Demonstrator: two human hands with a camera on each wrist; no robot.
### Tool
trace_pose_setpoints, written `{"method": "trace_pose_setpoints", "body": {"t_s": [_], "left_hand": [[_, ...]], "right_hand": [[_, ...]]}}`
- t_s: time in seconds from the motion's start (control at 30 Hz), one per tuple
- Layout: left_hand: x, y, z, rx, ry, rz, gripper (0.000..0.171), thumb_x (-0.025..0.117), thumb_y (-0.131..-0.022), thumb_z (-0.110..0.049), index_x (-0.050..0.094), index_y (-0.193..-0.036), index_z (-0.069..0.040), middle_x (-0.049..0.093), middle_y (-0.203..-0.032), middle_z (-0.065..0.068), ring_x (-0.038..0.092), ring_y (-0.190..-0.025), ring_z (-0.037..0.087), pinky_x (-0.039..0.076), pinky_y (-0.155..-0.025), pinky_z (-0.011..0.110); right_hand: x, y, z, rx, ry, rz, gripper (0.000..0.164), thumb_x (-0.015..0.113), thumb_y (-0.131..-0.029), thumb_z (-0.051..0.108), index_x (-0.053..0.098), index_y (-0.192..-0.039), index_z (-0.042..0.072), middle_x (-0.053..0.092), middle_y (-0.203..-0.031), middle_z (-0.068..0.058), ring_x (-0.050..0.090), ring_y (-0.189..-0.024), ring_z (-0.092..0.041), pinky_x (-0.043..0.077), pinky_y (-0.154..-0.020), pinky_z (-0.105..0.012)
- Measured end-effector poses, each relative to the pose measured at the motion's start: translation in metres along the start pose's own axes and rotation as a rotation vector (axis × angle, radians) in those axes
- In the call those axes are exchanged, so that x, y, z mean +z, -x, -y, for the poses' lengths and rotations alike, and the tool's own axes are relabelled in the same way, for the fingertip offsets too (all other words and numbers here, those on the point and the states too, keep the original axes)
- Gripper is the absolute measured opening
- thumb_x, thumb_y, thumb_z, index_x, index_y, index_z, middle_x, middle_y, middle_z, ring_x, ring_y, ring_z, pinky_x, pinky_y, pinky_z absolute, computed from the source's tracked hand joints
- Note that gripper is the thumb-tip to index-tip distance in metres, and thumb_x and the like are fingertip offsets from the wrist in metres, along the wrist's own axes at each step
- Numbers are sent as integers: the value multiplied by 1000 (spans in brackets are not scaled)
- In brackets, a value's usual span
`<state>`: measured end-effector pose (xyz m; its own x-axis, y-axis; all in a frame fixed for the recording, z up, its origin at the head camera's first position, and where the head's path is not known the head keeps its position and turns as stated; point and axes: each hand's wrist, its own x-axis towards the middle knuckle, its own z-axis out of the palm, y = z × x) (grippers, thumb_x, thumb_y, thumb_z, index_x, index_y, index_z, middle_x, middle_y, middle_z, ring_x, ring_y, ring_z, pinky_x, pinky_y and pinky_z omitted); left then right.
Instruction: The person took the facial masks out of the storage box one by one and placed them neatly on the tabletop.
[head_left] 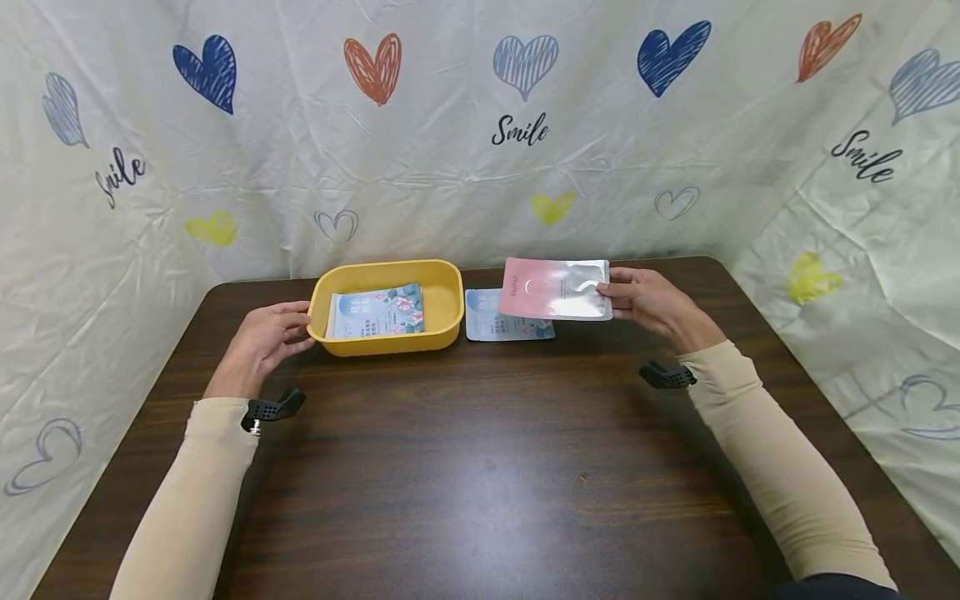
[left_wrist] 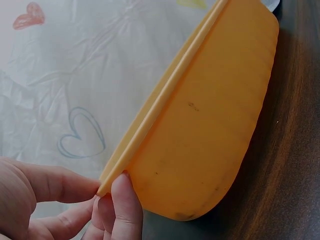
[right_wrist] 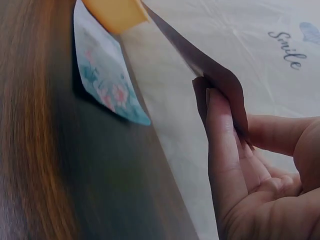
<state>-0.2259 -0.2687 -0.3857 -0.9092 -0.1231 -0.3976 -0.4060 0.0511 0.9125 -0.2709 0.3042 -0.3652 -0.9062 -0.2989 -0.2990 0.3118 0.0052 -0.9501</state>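
Observation:
My left hand (head_left: 266, 337) pinches the rim of a yellow plastic basket (head_left: 386, 343) at its left end. In the left wrist view, the thumb and fingers (left_wrist: 126, 205) meet at the basket's rim (left_wrist: 150, 117). Inside the basket lies a blue floral facial mask packet (head_left: 378, 312). Farther right, my right hand (head_left: 652, 304) grips a pink and silver facial mask packet (head_left: 555, 287) by its right edge, raised above the table. A second blue packet (head_left: 487, 321) lies beside the basket, partly hidden beneath the pink one; its floral end (right_wrist: 110, 85) shows in the right wrist view.
The dark wooden table (head_left: 480, 467) stretches toward me in front of both hands. Behind it hangs a white cloth (head_left: 450, 158) printed with hearts and "Smile", which also runs along both sides. Each wrist wears a black band (head_left: 273, 408).

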Motion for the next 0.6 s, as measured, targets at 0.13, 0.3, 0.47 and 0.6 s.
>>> {"method": "trace_pose_setpoints", "body": {"t_s": [0.13,0.3,0.47,0.6], "left_hand": [[1,0,1,3,-9,-10,52,59,-103,-15,45,-153,-9,51,-133,3,57,-112,20,58,-85,24],[1,-1,2,5,-18,-17,53,60,-103,-16,45,-153,-10,48,-142,6,56,-116,22,58,-87,24],[1,-3,3,-1,-26,-25,54,61,-102,-19,45,-154,-12,45,-147,6,56,-117,22,56,-90,25],[1,-3,3,-5,-22,-26,55,62,-102,-19,45,-154,-12,46,-145,6,56,-115,21,57,-90,25]], "right_hand": [[-6,1,-3,14,11,-22,39,58,-103,7,42,-138,-1,75,-93,1,73,-85,-12,60,-73,-28],[-13,3,-6,24,30,-27,38,58,-103,8,43,-137,0,75,-93,1,73,-85,-12,59,-73,-28],[-21,5,-7,14,17,-34,37,59,-102,8,47,-137,1,76,-95,0,73,-86,-13,60,-73,-28],[-27,7,-9,20,15,-53,42,60,-102,9,45,-141,2,76,-95,1,73,-86,-12,60,-73,-28]]}}
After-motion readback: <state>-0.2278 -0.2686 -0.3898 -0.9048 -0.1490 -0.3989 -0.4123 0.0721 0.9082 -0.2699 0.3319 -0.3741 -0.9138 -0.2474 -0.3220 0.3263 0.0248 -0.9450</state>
